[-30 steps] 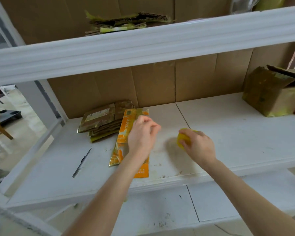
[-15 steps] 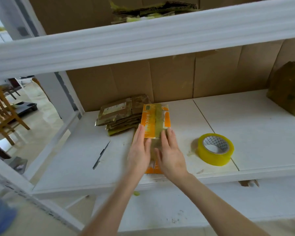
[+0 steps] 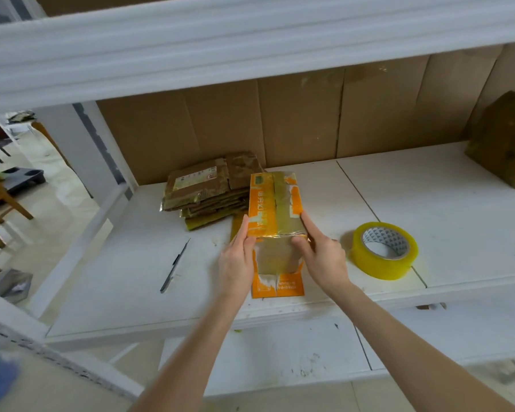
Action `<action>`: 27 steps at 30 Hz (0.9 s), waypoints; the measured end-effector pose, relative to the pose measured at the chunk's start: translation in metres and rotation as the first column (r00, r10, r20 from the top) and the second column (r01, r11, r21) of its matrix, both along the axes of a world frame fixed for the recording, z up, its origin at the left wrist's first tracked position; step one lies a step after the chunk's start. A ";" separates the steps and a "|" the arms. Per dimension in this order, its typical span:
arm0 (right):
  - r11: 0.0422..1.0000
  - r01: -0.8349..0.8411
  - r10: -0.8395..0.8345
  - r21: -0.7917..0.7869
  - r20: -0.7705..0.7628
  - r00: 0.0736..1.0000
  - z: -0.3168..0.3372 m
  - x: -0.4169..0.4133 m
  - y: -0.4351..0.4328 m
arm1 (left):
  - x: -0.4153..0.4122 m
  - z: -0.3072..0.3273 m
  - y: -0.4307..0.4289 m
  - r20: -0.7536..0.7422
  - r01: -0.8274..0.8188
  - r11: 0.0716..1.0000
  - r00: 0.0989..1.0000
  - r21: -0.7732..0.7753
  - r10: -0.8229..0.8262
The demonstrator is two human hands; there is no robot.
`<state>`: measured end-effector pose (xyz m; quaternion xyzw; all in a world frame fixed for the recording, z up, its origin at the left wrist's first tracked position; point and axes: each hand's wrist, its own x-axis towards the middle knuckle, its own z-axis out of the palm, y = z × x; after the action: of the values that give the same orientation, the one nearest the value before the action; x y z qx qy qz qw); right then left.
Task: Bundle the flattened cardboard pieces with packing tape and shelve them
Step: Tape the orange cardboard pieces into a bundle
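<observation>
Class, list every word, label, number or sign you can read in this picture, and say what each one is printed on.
Nothing can be read with certainty.
Orange cardboard piece: large white characters running sideways, too blurred to read.
Small white print at its near end: too small to read.
White label on the brown cardboard bundle: too small to read.
Tape roll: the core shows a triangle pattern, no words.

White shelving (image 3: 428, 203), cardboard back (image 3: 304, 120), wood chair (image 3: 0, 200) L, pale floor (image 3: 51, 242)

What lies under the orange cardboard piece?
A yellow strip peeks out left of the orange cardboard piece, on the white shelf. Anything else beneath is covered.
</observation>
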<state>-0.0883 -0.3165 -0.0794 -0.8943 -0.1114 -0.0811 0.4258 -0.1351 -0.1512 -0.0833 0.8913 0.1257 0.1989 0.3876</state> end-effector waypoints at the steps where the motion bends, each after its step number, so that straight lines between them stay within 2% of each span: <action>1: 0.999 -0.016 0.016 0.028 0.005 1.000 -0.002 0.000 -0.002 | -0.001 -0.002 -0.002 0.006 -0.010 1.000 1.000 -0.021 0.010; 6: 0.998 -0.012 0.012 0.066 0.000 1.000 -0.004 -0.001 -0.002 | -0.004 0.007 -0.009 0.030 0.031 0.956 0.999 -0.293 -0.023; 8: 0.997 0.002 -0.001 0.071 -0.003 1.000 0.004 0.005 -0.002 | 0.006 0.018 -0.011 -0.013 0.059 0.953 0.998 -0.296 -0.066; 10: 1.000 -0.012 0.012 0.009 0.009 1.000 0.008 0.008 -0.001 | 0.011 0.025 -0.020 -0.038 0.038 0.966 0.998 -0.254 -0.050; 14: 1.000 -0.013 0.013 0.000 -0.003 1.000 0.006 0.004 0.002 | 0.008 0.026 -0.033 0.066 0.052 0.873 0.998 -0.486 -0.023; 15: 1.000 -0.003 0.003 -0.014 -0.006 1.000 0.007 0.003 0.003 | 0.007 0.025 -0.031 0.066 0.059 0.864 0.997 -0.500 -0.029; 18: 0.995 -0.031 0.036 -0.096 0.047 0.998 0.013 -0.009 0.006 | 0.006 0.028 -0.016 0.060 0.041 0.909 0.998 -0.414 -0.017; 23: 0.937 -0.309 0.327 -0.164 0.097 0.940 0.016 -0.040 0.014 | -0.001 0.032 0.023 -0.030 0.020 0.934 0.999 -0.358 -0.033; 24: 0.930 -0.341 0.353 -0.137 0.073 0.933 0.020 -0.037 0.014 | -0.004 0.032 0.027 -0.066 -0.025 0.973 0.998 -0.228 0.010; 25: 0.938 -0.334 0.339 -0.087 0.041 0.940 0.025 -0.030 0.012 | -0.007 0.031 0.027 -0.087 -0.083 0.997 0.993 -0.005 0.083; 26: 0.956 -0.293 0.294 -0.017 0.009 0.956 0.030 -0.019 0.009 | -0.009 0.032 0.021 -0.078 -0.131 0.965 0.985 0.226 0.152; 27: 0.973 -0.224 0.225 0.049 -0.011 0.974 0.035 -0.005 0.005 | -0.011 0.036 0.010 -0.069 -0.148 0.914 0.980 0.379 0.187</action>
<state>-0.0929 -0.3118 -0.0444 -0.8663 -0.2062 -0.0277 0.4542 -0.1459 -0.1412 -0.0477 0.9436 0.1816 0.2050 0.1863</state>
